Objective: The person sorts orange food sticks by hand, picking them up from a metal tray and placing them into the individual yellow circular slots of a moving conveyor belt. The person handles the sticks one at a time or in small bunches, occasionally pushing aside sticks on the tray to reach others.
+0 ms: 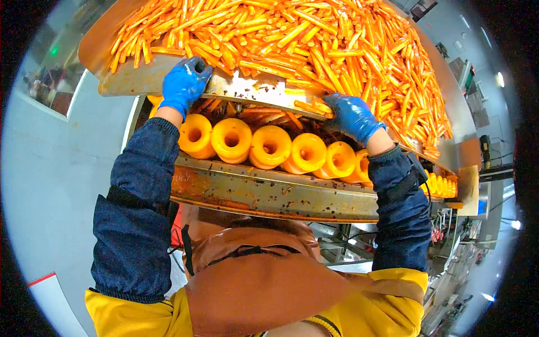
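Note:
A large heap of glossy orange sticks (269, 33) lies on a metal tray (132, 80). My left hand (185, 85), in a blue glove, is at the tray's front edge beside the heap. Its fingers are curled closed, and what they hold, if anything, is hidden. My right hand (355, 119), also gloved in blue, closes round the ends of a few orange sticks (314, 106) at the front lip. Bare metal (247, 87) speckled with dark bits shows between the hands. Just below them is a row of orange ring-shaped rollers or cups (270, 147) with round holes.
A stained metal rail (269, 191) runs in front of the orange rings, close to my brown apron (252, 281). More small orange rings (441, 185) line up at the right end. A grey wall (62, 168) stands on the left; machinery fills the right side.

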The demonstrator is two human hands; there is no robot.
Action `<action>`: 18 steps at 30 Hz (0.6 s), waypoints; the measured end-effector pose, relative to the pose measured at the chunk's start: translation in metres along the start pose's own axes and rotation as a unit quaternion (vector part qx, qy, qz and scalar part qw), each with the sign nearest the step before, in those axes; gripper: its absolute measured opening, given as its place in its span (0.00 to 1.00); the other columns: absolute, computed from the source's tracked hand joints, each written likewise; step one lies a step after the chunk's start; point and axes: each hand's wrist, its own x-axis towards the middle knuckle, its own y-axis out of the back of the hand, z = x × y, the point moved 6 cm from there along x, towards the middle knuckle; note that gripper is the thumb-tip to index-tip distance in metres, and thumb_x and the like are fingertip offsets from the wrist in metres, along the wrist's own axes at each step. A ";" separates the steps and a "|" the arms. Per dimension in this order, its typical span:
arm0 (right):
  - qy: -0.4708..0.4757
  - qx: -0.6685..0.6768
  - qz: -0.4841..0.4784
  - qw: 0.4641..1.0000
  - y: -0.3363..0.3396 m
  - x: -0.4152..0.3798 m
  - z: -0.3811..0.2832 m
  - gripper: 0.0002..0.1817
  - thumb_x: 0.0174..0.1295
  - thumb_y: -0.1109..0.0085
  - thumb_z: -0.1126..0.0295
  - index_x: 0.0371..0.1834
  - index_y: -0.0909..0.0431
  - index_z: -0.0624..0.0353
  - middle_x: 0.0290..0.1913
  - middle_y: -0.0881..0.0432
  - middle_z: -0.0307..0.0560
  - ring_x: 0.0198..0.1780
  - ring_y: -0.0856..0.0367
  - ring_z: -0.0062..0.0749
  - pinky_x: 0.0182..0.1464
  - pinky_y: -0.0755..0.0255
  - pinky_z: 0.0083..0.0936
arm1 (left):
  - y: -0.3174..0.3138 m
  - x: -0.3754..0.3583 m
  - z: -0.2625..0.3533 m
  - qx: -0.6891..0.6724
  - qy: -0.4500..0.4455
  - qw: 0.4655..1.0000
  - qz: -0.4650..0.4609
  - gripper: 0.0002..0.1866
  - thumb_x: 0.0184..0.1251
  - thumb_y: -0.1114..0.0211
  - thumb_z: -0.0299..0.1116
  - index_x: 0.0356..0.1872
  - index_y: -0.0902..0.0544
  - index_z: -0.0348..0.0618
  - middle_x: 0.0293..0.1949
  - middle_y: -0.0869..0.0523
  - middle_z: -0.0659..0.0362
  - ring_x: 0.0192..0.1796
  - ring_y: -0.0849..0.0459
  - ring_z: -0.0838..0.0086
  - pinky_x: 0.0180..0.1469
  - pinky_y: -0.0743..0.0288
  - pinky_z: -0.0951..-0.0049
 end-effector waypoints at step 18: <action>-0.036 0.308 0.415 0.855 0.042 -0.069 -0.006 0.19 0.59 0.52 0.79 0.55 0.24 0.61 0.52 0.20 0.46 0.52 0.22 0.31 0.51 0.27 0.24 | -0.003 0.003 -0.003 0.022 0.007 1.000 0.004 0.22 0.59 0.42 0.54 0.41 0.19 0.47 0.45 0.18 0.51 0.49 0.20 0.57 0.50 0.27 0.61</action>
